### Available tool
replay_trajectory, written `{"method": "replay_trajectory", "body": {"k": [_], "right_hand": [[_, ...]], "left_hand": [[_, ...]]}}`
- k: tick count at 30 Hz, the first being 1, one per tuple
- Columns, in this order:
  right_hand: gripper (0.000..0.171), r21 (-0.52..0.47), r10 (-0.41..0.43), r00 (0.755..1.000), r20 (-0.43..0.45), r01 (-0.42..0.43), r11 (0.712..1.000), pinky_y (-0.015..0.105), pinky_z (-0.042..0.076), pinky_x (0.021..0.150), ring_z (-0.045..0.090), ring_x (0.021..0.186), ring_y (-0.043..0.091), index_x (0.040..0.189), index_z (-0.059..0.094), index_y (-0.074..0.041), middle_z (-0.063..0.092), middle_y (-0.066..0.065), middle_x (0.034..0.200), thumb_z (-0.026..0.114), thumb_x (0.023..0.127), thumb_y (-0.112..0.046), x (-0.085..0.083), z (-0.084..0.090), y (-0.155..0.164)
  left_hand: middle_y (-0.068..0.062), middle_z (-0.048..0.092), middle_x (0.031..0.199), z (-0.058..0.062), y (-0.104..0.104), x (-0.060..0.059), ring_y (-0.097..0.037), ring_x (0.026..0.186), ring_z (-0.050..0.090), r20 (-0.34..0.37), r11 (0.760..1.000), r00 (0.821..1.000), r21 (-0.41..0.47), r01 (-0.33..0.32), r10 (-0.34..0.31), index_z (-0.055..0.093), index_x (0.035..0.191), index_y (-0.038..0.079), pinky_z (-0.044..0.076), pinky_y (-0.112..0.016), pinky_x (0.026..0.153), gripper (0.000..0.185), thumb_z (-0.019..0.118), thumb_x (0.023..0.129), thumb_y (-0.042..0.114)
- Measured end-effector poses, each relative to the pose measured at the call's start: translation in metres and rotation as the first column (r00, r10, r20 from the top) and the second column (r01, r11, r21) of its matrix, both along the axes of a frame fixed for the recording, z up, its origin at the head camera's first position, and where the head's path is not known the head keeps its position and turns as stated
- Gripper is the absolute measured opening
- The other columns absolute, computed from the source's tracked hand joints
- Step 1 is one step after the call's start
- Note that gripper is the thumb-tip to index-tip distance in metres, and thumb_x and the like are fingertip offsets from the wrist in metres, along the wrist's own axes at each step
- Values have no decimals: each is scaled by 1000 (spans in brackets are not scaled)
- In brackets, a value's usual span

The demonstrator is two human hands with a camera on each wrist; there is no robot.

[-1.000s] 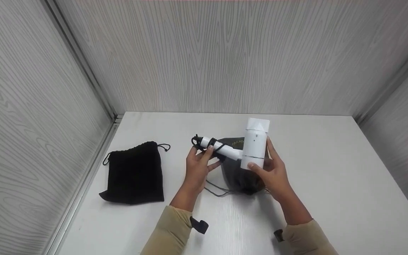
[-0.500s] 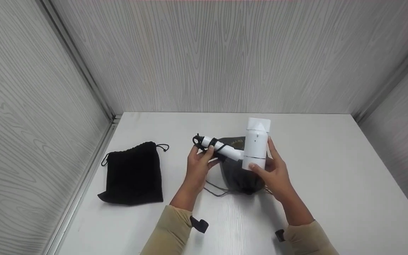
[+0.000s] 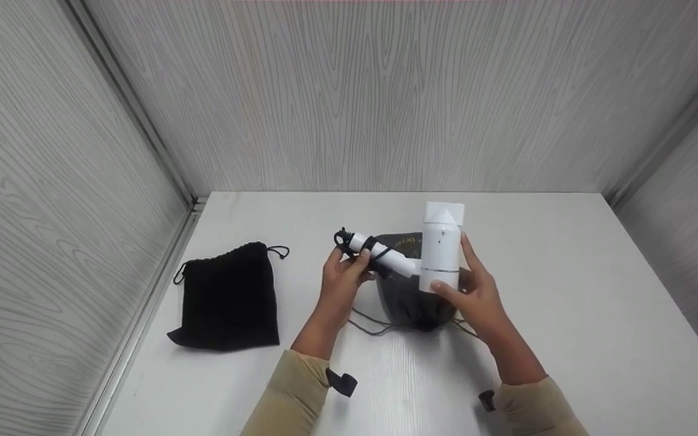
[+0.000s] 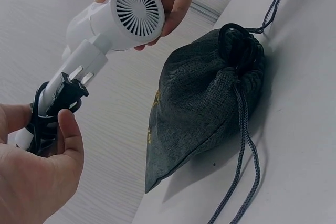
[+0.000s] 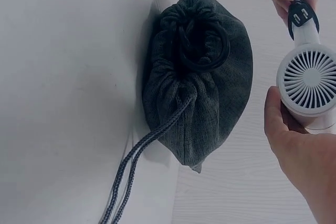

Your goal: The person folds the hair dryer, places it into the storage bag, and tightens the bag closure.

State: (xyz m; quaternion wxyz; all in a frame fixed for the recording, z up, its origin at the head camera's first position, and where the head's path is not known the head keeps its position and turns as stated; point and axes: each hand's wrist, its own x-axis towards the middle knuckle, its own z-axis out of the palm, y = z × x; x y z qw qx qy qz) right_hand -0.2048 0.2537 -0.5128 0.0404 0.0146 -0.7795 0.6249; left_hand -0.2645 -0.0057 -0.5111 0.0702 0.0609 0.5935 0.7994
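A white hair dryer (image 3: 440, 248) is held up above the table between both hands. My right hand (image 3: 476, 297) grips its barrel near the rear, thumb on the near side, and the round slotted air grille (image 5: 311, 78) shows in the right wrist view. My left hand (image 3: 342, 280) holds the handle (image 3: 392, 259), which has a black cord wound round it. A two-pin plug (image 4: 68, 94) is tucked against the handle by the left fingers. Below and behind the dryer lies a dark grey drawstring bag (image 3: 412, 306) with yellow lettering, its neck gathered and a black loop sticking out.
A flat black drawstring pouch (image 3: 231, 300) lies on the left of the white table (image 3: 579, 303). Cords (image 3: 370, 327) from the grey bag trail over the table. Wood-grain panels (image 3: 373, 97) stand at the back and both sides.
Both hands have shifted slightly to the right with the hair dryer. Their hold looks the same, and the bag and pouch stay in place.
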Motion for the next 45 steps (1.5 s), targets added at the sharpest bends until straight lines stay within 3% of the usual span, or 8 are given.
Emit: {"method": "replay_trajectory", "body": {"k": [6, 10, 15, 25, 30, 35, 45], "right_hand": [[105, 5, 80, 997, -3, -80, 997, 34, 57, 99, 65, 130, 36, 169, 16, -41, 55, 23, 154, 85, 92, -20, 5, -5, -3], [105, -33, 54, 998, -12, -54, 998, 32, 58, 95, 66, 127, 37, 169, 19, -40, 55, 23, 153, 85, 91, -14, 7, -5, 0], [105, -4, 70, 997, 29, -70, 998, 37, 59, 94, 67, 126, 37, 168, 19, -43, 55, 23, 154, 86, 92, -19, 8, -5, 2], [107, 8, 96, 994, 59, -97, 995, 46, 59, 96, 69, 123, 36, 167, 17, -49, 61, 24, 147, 87, 90, -25, 12, -3, 9], [105, 56, 113, 993, 45, -115, 992, 41, 59, 93, 69, 121, 32, 166, 21, -49, 61, 19, 148, 88, 89, -25, 15, -3, 9], [105, 132, 165, 986, -3, -163, 978, 33, 58, 92, 68, 120, 26, 170, 21, -37, 59, 15, 150, 87, 89, -24, 17, -7, 2], [105, 110, 170, 985, -21, -167, 980, 31, 57, 96, 68, 122, 27, 168, 24, -41, 58, 12, 152, 89, 88, -19, 18, -10, 8]], "left_hand": [[-15, 76, 120, 8, 2, -4, -18, 99, 72, -62, 990, 998, -137, 14, -22, 56, 144, 7, 58, -31, 90, 44, 66, 107, 30], [-15, 76, 119, 10, 5, -4, -19, 101, 72, -73, 988, 997, -151, 26, -38, 57, 142, 7, 59, -32, 89, 43, 66, 107, 31], [-15, 76, 120, 8, 6, -2, -19, 103, 73, -53, 988, 998, -155, 25, -33, 57, 141, 8, 59, -32, 90, 41, 65, 107, 29], [-16, 72, 129, 14, 0, -3, -19, 111, 72, -46, 973, 988, -183, 139, -150, 52, 148, 8, 59, -35, 96, 48, 65, 108, 29], [-14, 72, 132, 13, 2, -3, -20, 115, 70, -50, 959, 981, -228, 171, -187, 52, 150, 9, 57, -37, 99, 49, 64, 108, 32], [-11, 67, 141, 12, 4, 0, -22, 128, 66, -52, 931, 975, -311, 192, -218, 52, 152, 13, 55, -42, 107, 51, 63, 108, 37], [-14, 65, 143, 10, 7, 3, -26, 131, 66, -41, 931, 971, -298, 213, -236, 47, 157, 13, 55, -42, 108, 57, 62, 108, 38]]}}
